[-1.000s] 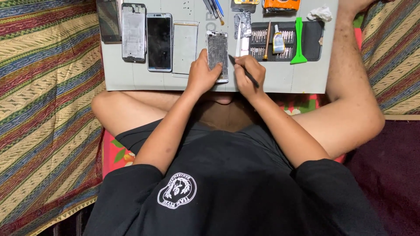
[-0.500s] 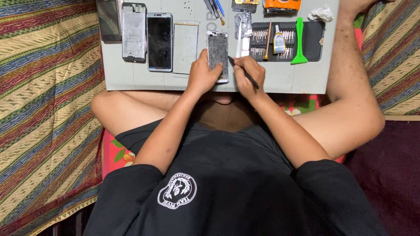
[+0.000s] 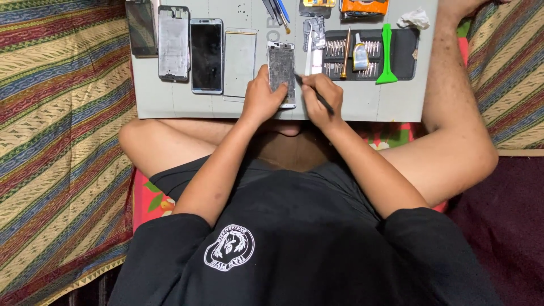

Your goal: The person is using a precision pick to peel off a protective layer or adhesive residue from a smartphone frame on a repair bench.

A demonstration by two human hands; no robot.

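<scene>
The left hand [image 3: 262, 97] held the opened phone [image 3: 281, 72] flat on the grey mat [image 3: 362, 105] (mid-mat), the right hand [image 3: 321, 93] pinched a thin tool [image 3: 310, 89], which might slip and scratch it.

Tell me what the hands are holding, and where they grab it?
The left hand steadies the opened phone at its lower left edge. The right hand grips a thin dark tool around its middle.

Both hands [image 3: 292, 96] forward, fingers curled.
</scene>
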